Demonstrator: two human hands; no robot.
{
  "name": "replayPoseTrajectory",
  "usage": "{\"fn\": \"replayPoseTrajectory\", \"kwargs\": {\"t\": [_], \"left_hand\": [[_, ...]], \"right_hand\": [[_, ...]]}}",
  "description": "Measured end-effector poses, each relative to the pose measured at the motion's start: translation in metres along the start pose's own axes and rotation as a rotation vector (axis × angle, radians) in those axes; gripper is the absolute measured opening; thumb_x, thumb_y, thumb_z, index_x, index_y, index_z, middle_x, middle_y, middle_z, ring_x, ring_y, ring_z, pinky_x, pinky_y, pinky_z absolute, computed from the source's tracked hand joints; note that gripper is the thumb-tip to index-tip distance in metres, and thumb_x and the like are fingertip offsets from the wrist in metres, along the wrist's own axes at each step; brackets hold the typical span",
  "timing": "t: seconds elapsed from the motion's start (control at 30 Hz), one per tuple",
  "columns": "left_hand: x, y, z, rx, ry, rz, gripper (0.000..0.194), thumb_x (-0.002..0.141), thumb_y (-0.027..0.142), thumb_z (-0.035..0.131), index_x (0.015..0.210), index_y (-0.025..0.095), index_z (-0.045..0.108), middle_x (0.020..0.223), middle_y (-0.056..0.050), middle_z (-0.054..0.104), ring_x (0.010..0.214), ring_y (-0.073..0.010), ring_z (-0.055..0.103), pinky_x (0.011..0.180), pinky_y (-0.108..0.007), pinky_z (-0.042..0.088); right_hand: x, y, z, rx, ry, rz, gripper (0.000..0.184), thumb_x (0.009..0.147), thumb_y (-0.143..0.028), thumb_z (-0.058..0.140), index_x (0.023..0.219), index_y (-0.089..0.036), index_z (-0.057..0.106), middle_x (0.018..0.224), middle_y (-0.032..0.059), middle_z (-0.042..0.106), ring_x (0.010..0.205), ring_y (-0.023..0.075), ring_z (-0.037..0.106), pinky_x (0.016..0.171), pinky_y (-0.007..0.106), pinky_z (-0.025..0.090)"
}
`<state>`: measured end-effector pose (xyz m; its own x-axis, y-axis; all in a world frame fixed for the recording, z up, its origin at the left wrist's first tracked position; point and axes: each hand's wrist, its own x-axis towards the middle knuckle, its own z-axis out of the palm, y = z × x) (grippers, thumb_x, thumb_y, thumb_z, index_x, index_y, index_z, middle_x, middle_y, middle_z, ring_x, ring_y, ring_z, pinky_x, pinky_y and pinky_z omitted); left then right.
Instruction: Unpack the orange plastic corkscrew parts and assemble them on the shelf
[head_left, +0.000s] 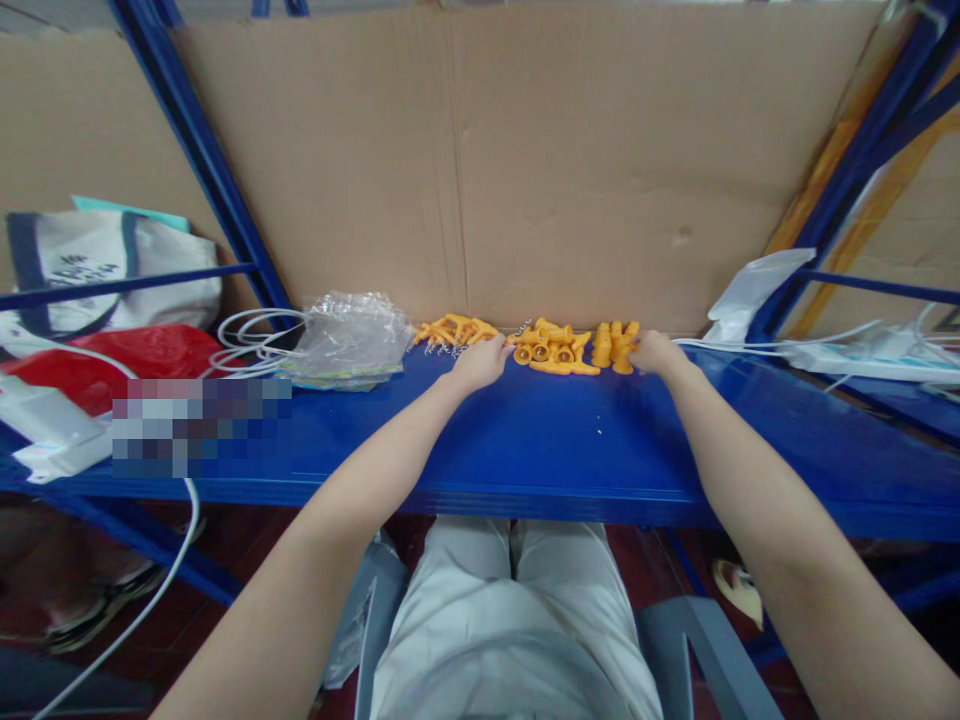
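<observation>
Two hands are working, light contact probably serving best: my left hand (480, 364) beside orange corkscrews (455, 326) near twelve o'clock, my right hand (658, 352) at orange fittings (619, 345) toward one (grip closure I cannot tell).

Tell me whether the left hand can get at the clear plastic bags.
Probably yes: the clear plastic bags lie left of the left hand, and the way along the blue tabletop, in front of the yellow corkscrew pieces, looks free.
</observation>
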<state>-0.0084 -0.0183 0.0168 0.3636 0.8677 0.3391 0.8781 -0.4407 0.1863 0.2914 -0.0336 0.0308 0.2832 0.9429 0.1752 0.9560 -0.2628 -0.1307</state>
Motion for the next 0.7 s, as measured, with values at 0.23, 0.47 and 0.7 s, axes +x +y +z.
{"fn": "replayPoseTrajectory", "kwargs": {"t": [0.23, 0.47, 0.7], "left_hand": [[-0.001, 0.003, 0.000, 0.003, 0.070, -0.024, 0.027, 0.105, 0.028, 0.037, 0.114, 0.015, 0.058, 0.111, -0.015, 0.072, 0.110, -0.0271, 0.068, 0.094, -0.037, 0.050], [0.000, -0.001, 0.002, -0.021, 0.140, -0.016, 0.026, 0.098, 0.016, 0.040, 0.113, 0.018, 0.061, 0.118, -0.014, 0.069, 0.115, -0.0268, 0.065, 0.099, -0.040, 0.050], [0.003, -0.005, 0.003, -0.057, 0.211, 0.018, 0.033, 0.090, 0.006, 0.042, 0.109, 0.018, 0.066, 0.118, -0.011, 0.071, 0.115, -0.0246, 0.065, 0.102, -0.038, 0.050]], "right_hand": [[-0.008, -0.007, 0.000, 0.053, 0.075, 0.032, 0.051, 0.086, -0.011, 0.057, 0.136, -0.013, 0.061, 0.133, 0.0181, 0.066, 0.123, 0.0283, 0.064, 0.098, 0.036, 0.051], [-0.013, -0.010, -0.004, 0.100, 0.141, 0.048, 0.047, 0.089, -0.015, 0.053, 0.135, -0.014, 0.064, 0.127, 0.0189, 0.069, 0.117, 0.0292, 0.067, 0.092, 0.035, 0.052], [-0.014, -0.016, -0.005, 0.120, 0.265, -0.006, 0.041, 0.092, -0.024, 0.048, 0.127, -0.016, 0.070, 0.121, 0.0177, 0.072, 0.113, 0.0314, 0.068, 0.090, 0.037, 0.052]]}}
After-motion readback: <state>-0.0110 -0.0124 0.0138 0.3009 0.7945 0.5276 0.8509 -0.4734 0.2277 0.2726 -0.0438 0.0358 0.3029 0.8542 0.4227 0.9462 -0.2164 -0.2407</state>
